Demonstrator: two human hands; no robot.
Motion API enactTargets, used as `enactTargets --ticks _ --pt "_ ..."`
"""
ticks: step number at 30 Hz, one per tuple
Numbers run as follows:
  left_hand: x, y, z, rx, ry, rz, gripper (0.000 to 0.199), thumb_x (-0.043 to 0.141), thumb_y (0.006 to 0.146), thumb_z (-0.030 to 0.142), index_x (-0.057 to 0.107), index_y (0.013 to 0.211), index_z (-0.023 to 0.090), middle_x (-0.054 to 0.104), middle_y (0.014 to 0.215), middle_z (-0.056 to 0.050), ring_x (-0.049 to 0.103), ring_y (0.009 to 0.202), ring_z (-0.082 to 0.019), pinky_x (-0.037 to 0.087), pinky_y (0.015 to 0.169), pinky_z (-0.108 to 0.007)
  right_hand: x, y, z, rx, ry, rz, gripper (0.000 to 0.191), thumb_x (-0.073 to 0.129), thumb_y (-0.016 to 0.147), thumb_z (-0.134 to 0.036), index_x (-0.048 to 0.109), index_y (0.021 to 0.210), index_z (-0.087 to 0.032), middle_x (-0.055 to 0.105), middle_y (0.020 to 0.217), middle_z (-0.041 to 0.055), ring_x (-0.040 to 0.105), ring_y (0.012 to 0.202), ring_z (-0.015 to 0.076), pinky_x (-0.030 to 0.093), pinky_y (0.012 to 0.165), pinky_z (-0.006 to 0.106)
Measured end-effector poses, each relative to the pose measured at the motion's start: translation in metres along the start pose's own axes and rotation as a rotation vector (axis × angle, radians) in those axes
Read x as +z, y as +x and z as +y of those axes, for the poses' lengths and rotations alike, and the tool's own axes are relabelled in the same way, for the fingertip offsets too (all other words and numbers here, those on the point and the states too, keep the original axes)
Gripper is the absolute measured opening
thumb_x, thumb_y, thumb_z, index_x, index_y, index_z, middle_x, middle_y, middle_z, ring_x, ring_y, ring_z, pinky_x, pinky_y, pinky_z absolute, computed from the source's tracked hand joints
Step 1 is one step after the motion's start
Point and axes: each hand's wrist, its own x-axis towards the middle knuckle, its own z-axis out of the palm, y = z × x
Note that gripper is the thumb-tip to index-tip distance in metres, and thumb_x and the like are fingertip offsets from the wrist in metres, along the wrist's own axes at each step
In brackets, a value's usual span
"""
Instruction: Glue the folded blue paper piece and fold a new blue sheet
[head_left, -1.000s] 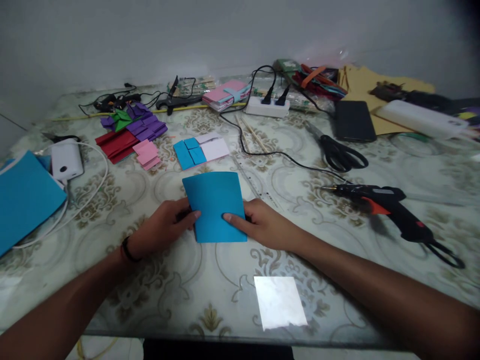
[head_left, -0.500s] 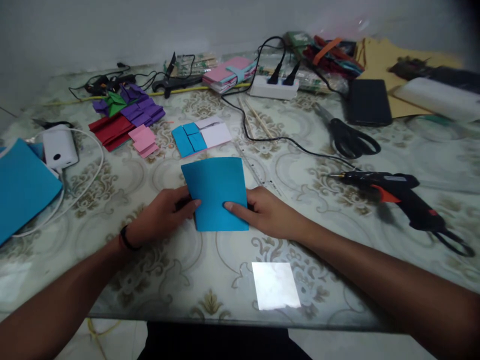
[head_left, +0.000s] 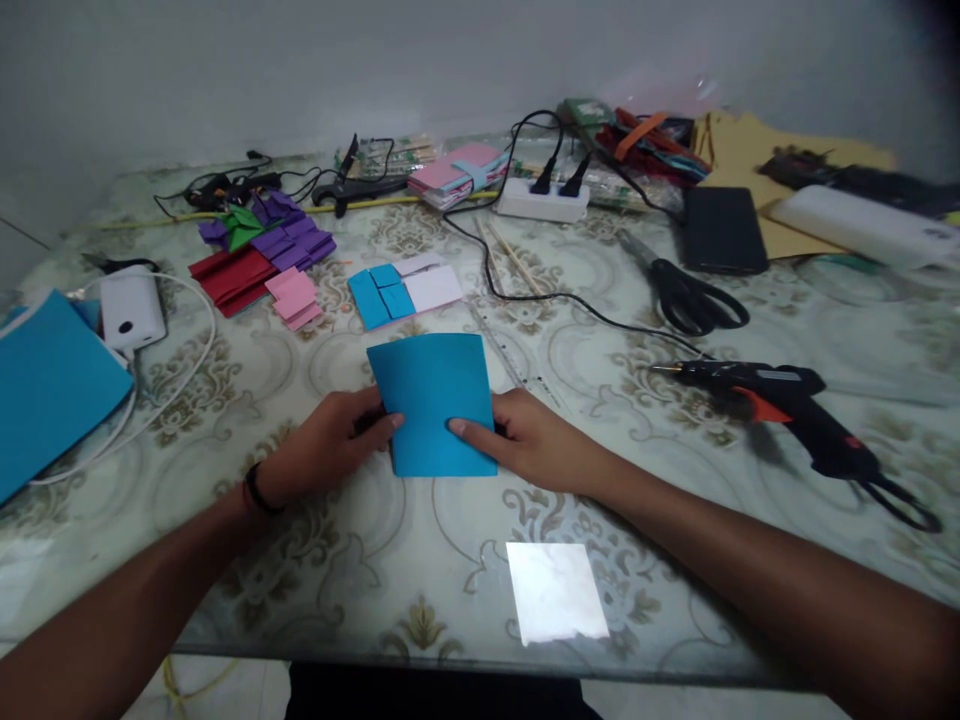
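A blue sheet of paper [head_left: 431, 390], slightly bowed and tilted up, is held above the table in front of me. My left hand [head_left: 341, 440] pinches its left edge, thumb in front and fingers behind. At the right edge my right hand [head_left: 525, 435] grips the same paper, its thumb lying across the face. The fingers behind the sheet are mostly hidden. Just beyond lie a card with blue and white folded pieces [head_left: 405, 288] and a clear ruler [head_left: 517, 365], partly covered by the paper.
On the right are a glue gun [head_left: 780, 390], black scissors [head_left: 690, 290] and a dark phone-like slab [head_left: 724, 230]. A power strip [head_left: 541, 203] with two plugs stands at the back. Folded purple paper [head_left: 292, 245], red paper [head_left: 232, 280], and larger blue sheets [head_left: 60, 390] lie left.
The whole scene sits slightly lower in the picture, as the camera has tipped up a little. Both hands keep the same hold on the blue paper.
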Motion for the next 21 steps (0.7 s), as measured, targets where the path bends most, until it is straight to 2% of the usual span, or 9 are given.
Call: enactTargets --ticks 6,21 --pt "0.0002 -0.0003 -0.0001 -0.033 -0.009 -0.008 0.032 0.051 0.103 0.041 0.058 0.083 0.017 0.066 0.072 0.0 0.061 0.065 -0.015 0.046 0.06 -0.028 -0.0003 -0.0009 -0.0009 0.049 0.014 -0.023 0.046 0.052 0.102 -0.047 0.05 0.067 -0.018 0.053 0.062 -0.0024 0.048 0.055 0.0096 0.038 0.054 0.022" --pt "0.0002 -0.0001 -0.0009 -0.04 -0.007 -0.012 0.032 0.051 0.104 0.042 0.058 0.084 0.018 0.067 0.073 0.0 0.062 0.066 -0.016 0.046 0.061 -0.028 -0.0003 -0.0008 -0.0007 0.031 0.019 -0.023 0.045 0.052 0.102 -0.045 0.049 0.067 -0.018 0.051 0.062 -0.0033 0.047 0.054 0.009 0.037 0.053 0.022"
